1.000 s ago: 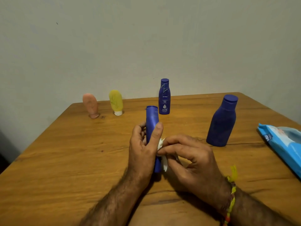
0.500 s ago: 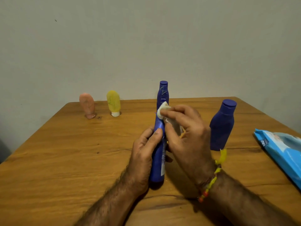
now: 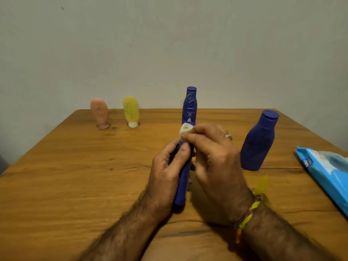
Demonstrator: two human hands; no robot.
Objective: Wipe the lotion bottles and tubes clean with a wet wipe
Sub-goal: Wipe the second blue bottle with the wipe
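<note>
Two hands on the near blue tube (image 3: 181,185): your left hand (image 3: 165,174) grips its middle, long axis upright, base on the table (image 3: 75,185). Right hand (image 3: 211,159) pinches the crumpled wet wipe (image 3: 185,129) against its top; stroke downward. Smooth plastic Nivea bottle (image 3: 190,106) stands directly behind.

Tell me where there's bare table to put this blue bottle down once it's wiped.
The widest bare patch of table lies left of the left hand, in front of the pink tube and yellow tube. The right side is crowded: the right hand, wide blue bottle and wipes pack sit close together.
</note>
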